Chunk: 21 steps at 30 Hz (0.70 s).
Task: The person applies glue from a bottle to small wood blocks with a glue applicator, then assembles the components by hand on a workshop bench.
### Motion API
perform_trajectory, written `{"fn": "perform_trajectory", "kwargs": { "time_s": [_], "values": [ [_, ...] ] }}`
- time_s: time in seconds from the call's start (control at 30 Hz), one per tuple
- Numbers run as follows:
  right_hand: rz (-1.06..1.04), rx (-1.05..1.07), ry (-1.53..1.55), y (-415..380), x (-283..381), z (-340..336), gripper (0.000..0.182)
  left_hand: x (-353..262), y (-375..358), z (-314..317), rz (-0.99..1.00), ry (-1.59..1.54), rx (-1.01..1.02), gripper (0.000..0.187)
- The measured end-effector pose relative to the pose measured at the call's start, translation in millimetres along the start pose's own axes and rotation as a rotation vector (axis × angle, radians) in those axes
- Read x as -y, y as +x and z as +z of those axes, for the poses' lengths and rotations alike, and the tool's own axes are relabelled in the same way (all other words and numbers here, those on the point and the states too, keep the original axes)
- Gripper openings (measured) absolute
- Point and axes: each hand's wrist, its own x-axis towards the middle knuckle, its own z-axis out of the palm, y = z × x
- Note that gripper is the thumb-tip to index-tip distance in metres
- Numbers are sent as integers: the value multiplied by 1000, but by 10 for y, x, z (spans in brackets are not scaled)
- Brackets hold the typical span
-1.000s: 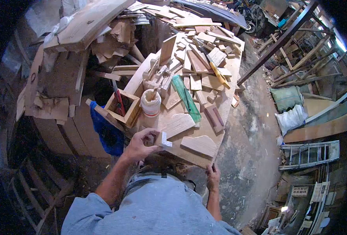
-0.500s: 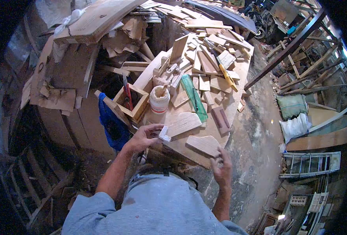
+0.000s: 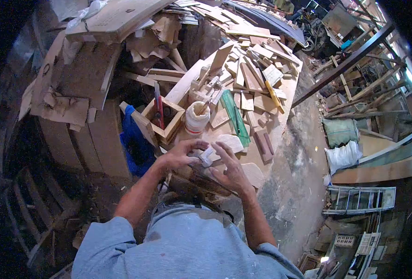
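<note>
A small white piece (image 3: 206, 158) is between my two hands at the near edge of the workbench. My left hand (image 3: 180, 155) holds it at its left side between thumb and fingers. My right hand (image 3: 231, 173), its thumb and fingers apart, is close to its right side. Behind my right hand lies a pale wooden piece (image 3: 231, 142). Another shaped wooden piece (image 3: 252, 174) lies to its right, partly covered. A white jar (image 3: 197, 118) with a stick in it stands just beyond my hands.
Left of the jar is an open wooden box (image 3: 166, 132) with a red-handled tool (image 3: 159, 111). A green strip (image 3: 235, 118) and a yellow-handled tool (image 3: 274, 96) lie among many wood offcuts. A blue bag (image 3: 133, 144) hangs left. Far back, a person (image 3: 284, 6) is partly visible.
My right hand has left the shaped wooden piece at the right and moved left, up to the white piece. My left hand still holds that piece, now slightly further right.
</note>
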Motion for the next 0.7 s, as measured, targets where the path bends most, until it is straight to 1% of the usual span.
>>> {"fn": "perform_trajectory", "kwargs": {
  "time_s": [0.07, 0.17, 0.27, 0.37, 0.47, 0.57, 0.67, 0.7],
  "values": [
    [28, 38, 62, 75, 39, 4, 67, -26, 37, 30, -36, -55, 9, 70],
    [52, 76, 122, 156, 16, 44, 60, -74, 88, -31, -27, 22, 34, 69],
    [91, 57, 87, 204, -3, 62, 56, -43, 94, -51, -98, -128, 50, 70],
    [114, 6, 50, 223, -18, 78, 54, 96, 68, -50, 21, -56, -34, 65],
    [109, -12, 56, 233, -31, 66, 54, 51, -127, 49, -12, 344, -334, 60],
    [136, 7, 45, 228, 5, 69, 54, 200, -322, 315, 96, 613, -591, 58],
    [158, 29, 59, 238, 36, 105, 54, 302, -371, 522, 114, 770, -659, 64],
    [158, 34, 52, 251, 34, 113, 53, 374, -340, 538, 76, 782, -650, 64]
  ]
}}
